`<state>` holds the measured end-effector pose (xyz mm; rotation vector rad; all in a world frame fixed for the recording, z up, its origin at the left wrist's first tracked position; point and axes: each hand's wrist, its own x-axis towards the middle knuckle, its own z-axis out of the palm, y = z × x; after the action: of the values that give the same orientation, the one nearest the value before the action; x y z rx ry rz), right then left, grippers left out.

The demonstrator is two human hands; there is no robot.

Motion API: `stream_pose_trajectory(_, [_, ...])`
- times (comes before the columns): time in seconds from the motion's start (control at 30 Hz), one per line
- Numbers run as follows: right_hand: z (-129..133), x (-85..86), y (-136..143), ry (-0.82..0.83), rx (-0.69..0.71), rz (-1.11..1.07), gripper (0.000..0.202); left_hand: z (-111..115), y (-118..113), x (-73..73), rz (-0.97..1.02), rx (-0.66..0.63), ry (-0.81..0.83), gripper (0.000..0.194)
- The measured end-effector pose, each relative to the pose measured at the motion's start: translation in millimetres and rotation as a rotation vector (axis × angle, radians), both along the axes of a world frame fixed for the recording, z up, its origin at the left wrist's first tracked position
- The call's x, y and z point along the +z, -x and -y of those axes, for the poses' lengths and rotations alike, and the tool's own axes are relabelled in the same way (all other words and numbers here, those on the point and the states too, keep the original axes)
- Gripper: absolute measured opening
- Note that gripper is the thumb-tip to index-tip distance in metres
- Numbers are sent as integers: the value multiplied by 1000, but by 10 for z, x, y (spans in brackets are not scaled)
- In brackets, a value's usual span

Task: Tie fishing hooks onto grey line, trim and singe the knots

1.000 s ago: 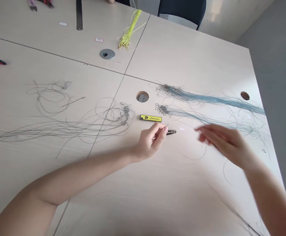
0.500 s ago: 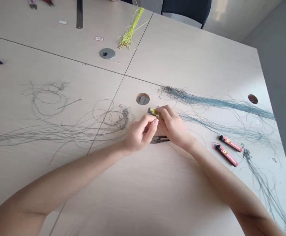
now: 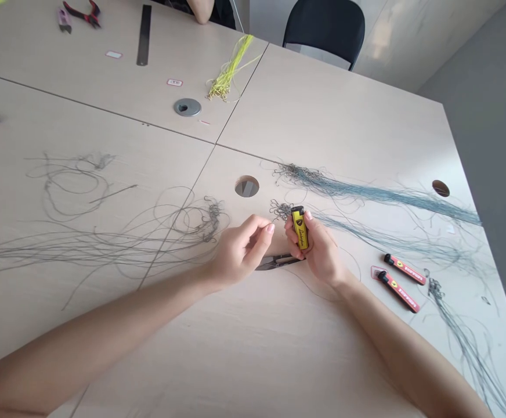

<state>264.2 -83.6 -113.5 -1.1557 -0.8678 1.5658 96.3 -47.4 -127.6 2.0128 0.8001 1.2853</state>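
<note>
My left hand (image 3: 245, 247) is closed in a pinch, thumb against forefinger, on a fishing hook of which only a tiny dark bit shows at the fingertips. My right hand (image 3: 318, 247) grips a yellow lighter (image 3: 300, 229) with a black top, held upright with its printed face towards me. Just beyond the lighter lies a cluster of fishing hooks (image 3: 280, 209) tied to blue-grey lines. Beneath the hands, dark scissors (image 3: 274, 262) rest on the table, partly covered by my left hand. A thin loose line curves beside my right wrist.
Two red lighters (image 3: 405, 270) lie right, near another hook bundle (image 3: 436, 289). A larger blue line bundle (image 3: 375, 191) stretches behind. Grey lines (image 3: 105, 247) spread left. Farther off are yellow lines (image 3: 231, 69), a ruler (image 3: 144, 35), pliers (image 3: 85, 14) and another person's arm (image 3: 201, 8).
My right hand has drawn slightly away from the left and turned, bringing the yellow lighter from lying sideways to upright. The left hand keeps its pinch. The view has tilted up slightly.
</note>
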Motion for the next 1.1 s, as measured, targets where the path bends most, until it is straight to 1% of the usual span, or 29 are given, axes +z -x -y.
stream_pose_trajectory(0.1, [2,9,4,111,143,-117,45,-2,-1,8,17,20,29,16])
stream_pose_trajectory(0.17, [6,12,12,185,214,-169,47,-8,-4,13,26,46,68,19])
stream_pose_trajectory(0.2, [8,12,15,204,227,-177,48,-11,-6,13,28,56,92,20])
stream_pose_trajectory(0.27, [15,7,23,181,188,-141,48,-19,-9,5,26,61,136,22])
stream_pose_trajectory(0.33, [35,-7,38,88,87,-51,44,-22,-9,-10,16,53,146,21])
stream_pose_trajectory(0.4, [68,-26,57,-8,-4,74,41,-16,-2,-26,6,53,109,19])
stream_pose_trajectory(0.47, [102,-36,72,-88,-33,225,35,3,12,-28,6,62,28,15])
stream_pose_trajectory(0.53, [126,-22,72,-171,7,408,23,32,31,-11,6,74,-90,11])
stream_pose_trajectory(0.57, [131,-5,67,-210,56,500,21,48,41,4,-2,63,-152,11])
stream_pose_trajectory(0.63, [129,47,52,-264,191,661,31,81,53,39,-33,-10,-249,14])
stream_pose_trajectory(0.7, [116,104,39,-283,306,788,39,113,52,68,-45,-95,-309,18])
stream_pose_trajectory(0.73, [109,127,36,-283,342,835,39,129,47,78,-38,-121,-327,19])
stream_pose_trajectory(0.8, [95,153,39,-249,359,886,37,166,35,89,-12,-119,-335,18])
stream_pose_trajectory(0.87, [85,145,57,-180,308,892,34,208,24,91,2,-102,-296,17])
stream_pose_trajectory(0.97, [79,82,96,-107,147,842,33,256,17,83,0,-81,-184,17])
stream_pose_trajectory(1.03, [80,26,116,-103,48,724,30,257,11,69,-5,-44,-109,16])
stream_pose_trajectory(1.1, [83,-21,123,-109,-30,557,33,228,0,49,-6,6,-29,16])
